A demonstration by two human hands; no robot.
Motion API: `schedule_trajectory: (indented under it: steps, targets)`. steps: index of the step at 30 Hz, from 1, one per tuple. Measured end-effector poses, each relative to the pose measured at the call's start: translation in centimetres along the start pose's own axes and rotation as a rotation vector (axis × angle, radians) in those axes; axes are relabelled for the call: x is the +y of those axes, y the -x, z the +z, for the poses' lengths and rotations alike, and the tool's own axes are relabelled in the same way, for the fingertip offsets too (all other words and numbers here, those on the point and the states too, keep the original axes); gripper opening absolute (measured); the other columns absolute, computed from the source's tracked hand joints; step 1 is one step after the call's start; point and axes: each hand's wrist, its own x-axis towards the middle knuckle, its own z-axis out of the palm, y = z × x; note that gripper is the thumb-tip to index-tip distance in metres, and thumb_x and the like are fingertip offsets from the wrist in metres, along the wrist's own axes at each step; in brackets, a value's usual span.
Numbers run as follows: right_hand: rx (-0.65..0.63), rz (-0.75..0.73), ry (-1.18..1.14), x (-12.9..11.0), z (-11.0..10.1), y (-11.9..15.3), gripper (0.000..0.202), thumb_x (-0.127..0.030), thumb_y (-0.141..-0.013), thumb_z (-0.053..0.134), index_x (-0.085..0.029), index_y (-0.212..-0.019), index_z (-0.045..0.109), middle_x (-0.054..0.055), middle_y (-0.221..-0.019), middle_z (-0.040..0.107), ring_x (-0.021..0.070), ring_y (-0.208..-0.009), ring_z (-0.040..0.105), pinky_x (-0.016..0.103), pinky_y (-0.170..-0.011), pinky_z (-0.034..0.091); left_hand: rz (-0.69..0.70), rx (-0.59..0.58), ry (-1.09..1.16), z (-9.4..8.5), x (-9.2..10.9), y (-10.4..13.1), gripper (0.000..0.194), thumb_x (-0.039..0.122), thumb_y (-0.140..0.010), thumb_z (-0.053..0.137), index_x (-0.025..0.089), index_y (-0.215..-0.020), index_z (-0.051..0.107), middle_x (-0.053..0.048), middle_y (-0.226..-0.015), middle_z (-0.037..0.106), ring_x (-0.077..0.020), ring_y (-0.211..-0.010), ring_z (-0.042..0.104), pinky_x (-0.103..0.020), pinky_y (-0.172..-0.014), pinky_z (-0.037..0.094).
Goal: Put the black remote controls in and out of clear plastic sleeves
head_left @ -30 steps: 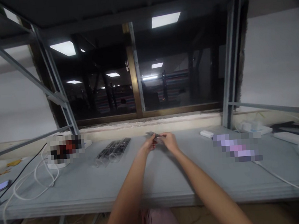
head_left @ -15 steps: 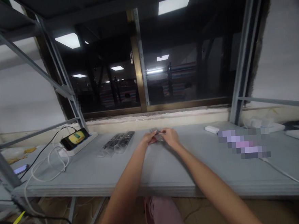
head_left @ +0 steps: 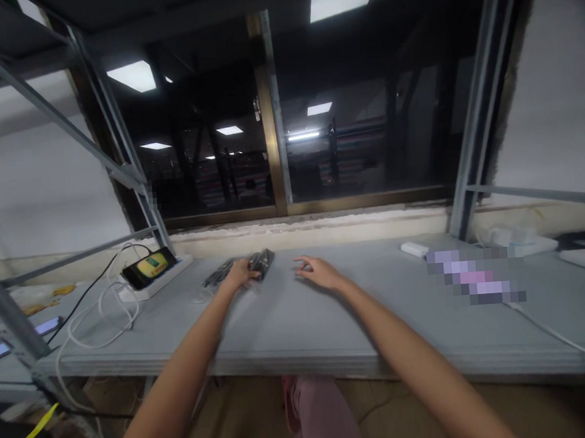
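Observation:
Several dark, slim items in clear plastic bags (head_left: 220,269) lie side by side on the grey table, left of the middle. My left hand (head_left: 240,274) is over the right end of this row, its fingers closed on a bagged dark item (head_left: 264,261) at the edge. Part of that item is hidden by the hand, and what is inside the bag is too blurred to name. My right hand (head_left: 320,272) hovers low over the tabletop to the right, fingers curved and apart, holding nothing.
A phone (head_left: 150,265) leans on a white power strip (head_left: 150,287) at left, with white cables (head_left: 83,344) looping toward the table edge. On the right lie a white block (head_left: 413,250), a pixelated object (head_left: 471,276) and its cable (head_left: 556,339). Metal posts (head_left: 475,106) flank the window.
Both hands were together at the middle on a small plastic-wrapped item. They have parted: my left hand moved left to the bagged row with an item, while my right hand stayed near the middle, emptied.

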Motion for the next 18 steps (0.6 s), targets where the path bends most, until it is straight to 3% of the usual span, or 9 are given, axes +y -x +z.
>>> schedule_trajectory:
  steps: [5, 10, 14, 18]
  targets:
    - [-0.020, -0.004, 0.034, 0.1, -0.1, 0.1, 0.034, -0.022, -0.083, 0.058, -0.019, -0.117, 0.060, 0.005, -0.098, 0.070, 0.0141, -0.078, 0.065, 0.024, -0.073, 0.045, -0.008, -0.038, -0.492, -1.2, 3.0, 1.2, 0.028, 0.020, -0.073, 0.071, 0.014, -0.100, 0.067, -0.019, -0.107, 0.067, -0.0290, -0.106, 0.061, -0.033, -0.086, 0.046]
    - [-0.047, 0.003, 0.045, -0.3, -0.4, 0.4, 0.033, -0.020, -0.084, 0.055, -0.019, -0.117, 0.060, 0.002, -0.096, 0.070, 0.0112, -0.074, 0.064, 0.021, -0.069, 0.043, -0.035, 0.039, -0.705, -0.7, 6.3, 1.5, 0.025, 0.003, -0.079, 0.052, 0.010, -0.097, 0.069, -0.022, -0.101, 0.068, -0.0315, -0.100, 0.063, -0.041, -0.080, 0.047]
    - [-0.033, 0.082, 0.339, -0.8, -0.8, 0.7, 0.025, -0.027, -0.090, 0.048, -0.024, -0.109, 0.064, 0.001, -0.092, 0.071, 0.0130, -0.082, 0.064, 0.021, -0.071, 0.041, 0.152, 0.161, -0.605, 1.5, 9.4, 1.2, 0.032, 0.008, -0.086, 0.041, 0.007, -0.104, 0.067, -0.023, -0.103, 0.066, -0.0266, -0.102, 0.062, -0.036, -0.082, 0.045]
    - [-0.010, 0.177, 0.573, -0.5, -1.2, 0.8, 0.027, -0.030, -0.092, 0.043, -0.021, -0.100, 0.068, 0.008, -0.099, 0.071, 0.0189, -0.094, 0.063, 0.024, -0.075, 0.039, 0.303, 0.134, -0.511, 5.3, 11.0, 0.3, 0.037, 0.017, -0.091, 0.034, 0.006, -0.108, 0.065, -0.023, -0.106, 0.064, -0.0260, -0.103, 0.061, -0.035, -0.085, 0.045]
